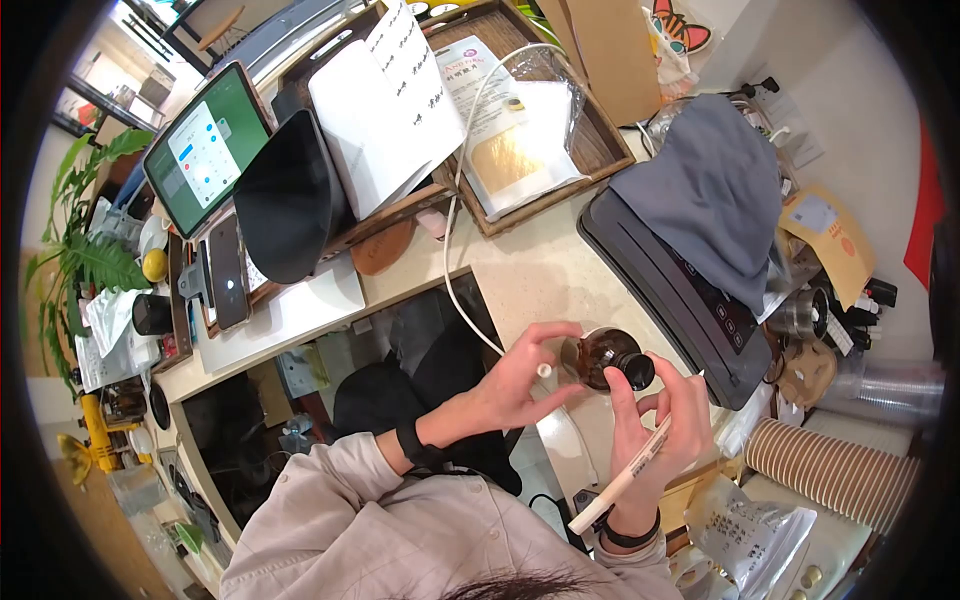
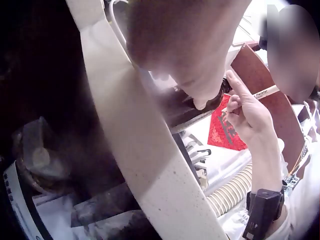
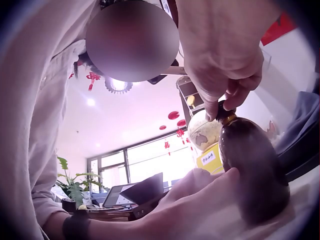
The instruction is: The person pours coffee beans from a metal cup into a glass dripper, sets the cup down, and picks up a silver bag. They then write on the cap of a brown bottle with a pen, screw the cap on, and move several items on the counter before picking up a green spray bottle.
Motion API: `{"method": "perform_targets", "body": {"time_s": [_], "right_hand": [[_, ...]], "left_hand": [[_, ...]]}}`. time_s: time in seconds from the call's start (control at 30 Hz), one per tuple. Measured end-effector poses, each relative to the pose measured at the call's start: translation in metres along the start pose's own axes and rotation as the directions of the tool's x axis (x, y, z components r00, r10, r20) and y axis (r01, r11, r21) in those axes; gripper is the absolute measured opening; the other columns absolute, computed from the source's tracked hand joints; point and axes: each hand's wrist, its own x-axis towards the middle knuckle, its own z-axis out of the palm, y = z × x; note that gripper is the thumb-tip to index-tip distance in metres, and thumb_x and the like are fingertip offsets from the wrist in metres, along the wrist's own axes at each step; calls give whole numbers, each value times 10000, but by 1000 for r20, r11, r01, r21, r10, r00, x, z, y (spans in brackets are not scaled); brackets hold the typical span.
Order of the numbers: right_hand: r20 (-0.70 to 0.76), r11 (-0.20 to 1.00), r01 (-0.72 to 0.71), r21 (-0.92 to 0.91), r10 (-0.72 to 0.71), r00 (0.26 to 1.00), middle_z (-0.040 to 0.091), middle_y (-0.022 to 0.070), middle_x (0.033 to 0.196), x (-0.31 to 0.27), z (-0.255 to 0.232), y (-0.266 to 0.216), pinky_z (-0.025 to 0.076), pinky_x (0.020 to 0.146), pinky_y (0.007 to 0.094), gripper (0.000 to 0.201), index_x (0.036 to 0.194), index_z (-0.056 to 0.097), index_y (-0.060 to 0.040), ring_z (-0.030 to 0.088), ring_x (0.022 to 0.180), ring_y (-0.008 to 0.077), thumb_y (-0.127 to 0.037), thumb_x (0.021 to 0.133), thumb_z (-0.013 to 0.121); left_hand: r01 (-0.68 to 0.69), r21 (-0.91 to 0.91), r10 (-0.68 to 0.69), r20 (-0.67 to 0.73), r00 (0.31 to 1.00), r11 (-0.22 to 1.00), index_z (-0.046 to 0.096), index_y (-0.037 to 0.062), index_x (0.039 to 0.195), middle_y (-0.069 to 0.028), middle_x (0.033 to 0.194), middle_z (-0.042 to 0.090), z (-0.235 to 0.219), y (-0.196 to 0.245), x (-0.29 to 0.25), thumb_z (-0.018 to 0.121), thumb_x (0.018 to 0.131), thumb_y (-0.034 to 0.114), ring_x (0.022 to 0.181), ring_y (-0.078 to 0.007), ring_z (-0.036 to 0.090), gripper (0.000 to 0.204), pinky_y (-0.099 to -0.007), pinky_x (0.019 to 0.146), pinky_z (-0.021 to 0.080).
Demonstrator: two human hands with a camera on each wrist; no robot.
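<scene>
Right hand [image 1: 655, 420]: fingertips pinch black screw cap [image 1: 636, 371], white marker pen [image 1: 622, 473] tucked in palm | Left hand [image 1: 520, 375]: fingers curled round body of small round dark-amber glass bottle [image 1: 598, 356], raised over beige countertop [image 1: 540, 265] | Handling: likely rigid, smooth, breakable, light; brace body, turn cap.

In the left wrist view the left hand [image 2: 185, 45] fills the top as a blur, hiding the brown bottle. In the right wrist view the bottle [image 3: 252, 170] is cut off low down, its cap hidden under the right hand's fingers [image 3: 235, 95]; the pen's [image 1: 620, 478] print is too small to read
</scene>
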Motion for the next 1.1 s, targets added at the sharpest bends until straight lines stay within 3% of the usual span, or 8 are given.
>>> {"method": "perform_targets", "body": {"time_s": [0.13, 0.33, 0.43, 0.53, 0.73, 0.83, 0.97, 1.1], "right_hand": [[-7, 1000, -10, 2, 10, 1000, 437, -4, 652, -2, 2, -1, 279, 433, 258, 397, 1003, 729, 7, 393, 480, 94, -139, 695, 933], [6, 1000, 19, -6, -19, 1000, 434, -6, 648, -6, 0, -3, 277, 433, 256, 393, 998, 734, 1, 404, 469, 89, -148, 695, 934], [4, 1000, 19, -15, -19, 1000, 430, -7, 649, -7, 0, 0, 276, 431, 256, 388, 996, 735, 0, 408, 469, 87, -149, 698, 934], [-6, 999, 19, -25, -20, 1000, 426, -7, 651, -6, 0, -1, 278, 430, 255, 389, 996, 733, 1, 406, 468, 87, -149, 698, 935], [-45, 1000, 5, -9, -5, 999, 421, -2, 651, -3, 4, 0, 274, 430, 255, 397, 1003, 726, 5, 384, 468, 92, -136, 694, 934], [-43, 1000, 13, -3, -13, 999, 420, -1, 651, -4, 4, 2, 271, 428, 254, 395, 1001, 726, 6, 377, 474, 93, -135, 696, 933], [-19, 1000, -3, -16, 3, 1000, 418, -2, 648, -7, 4, -5, 270, 425, 257, 394, 996, 726, 7, 380, 486, 94, -146, 698, 934], [-3, 1000, 14, -3, -14, 1000, 414, -8, 647, -6, -2, -7, 269, 423, 257, 394, 996, 727, 7, 374, 496, 97, -153, 700, 933]], "left_hand": [[54, 201, -46, -42, 998, 978, 393, 57, 1049, -270, 1365, 514, 16, 20, 7, 871, 761, 126, 1203, -410, 592, 563, -437, 978, 521], [308, -16, -308, -99, 946, 951, 394, 63, 1040, -257, 1346, 527, 28, 21, 4, 931, 685, 126, 1214, -413, 604, 647, -445, 962, 554], [172, -146, -186, -90, 978, 974, 392, 69, 1027, -246, 1344, 530, 16, 11, 13, 931, 686, 107, 1266, -425, 576, 639, -459, 1005, 535], [137, 103, -128, -91, 988, 985, 386, 75, 1015, -241, 1349, 525, -4, 11, 15, 915, 709, 96, 1286, -435, 562, 612, -487, 1027, 518], [138, -90, -136, 30, 990, 986, 375, 71, 995, -252, 1343, 561, -8, 2, 1, 916, 715, 115, 1274, -402, 573, 610, -457, 1048, 490], [100, 99, -96, -44, 994, 990, 382, 69, 990, -246, 1352, 575, 6, 13, 1, 926, 701, 142, 1224, -386, 602, 620, -423, 1009, 499], [276, 196, -217, -278, 936, 941, 436, 60, 989, -210, 1340, 604, 39, 30, 4, 924, 630, 137, 1117, -365, 641, 612, -429, 894, 520], [272, 39, -263, -153, 953, 962, 387, 56, 1050, -226, 1370, 580, 33, 15, -2, 929, 668, 109, 1247, -380, 600, 665, -422, 1024, 519]]}}
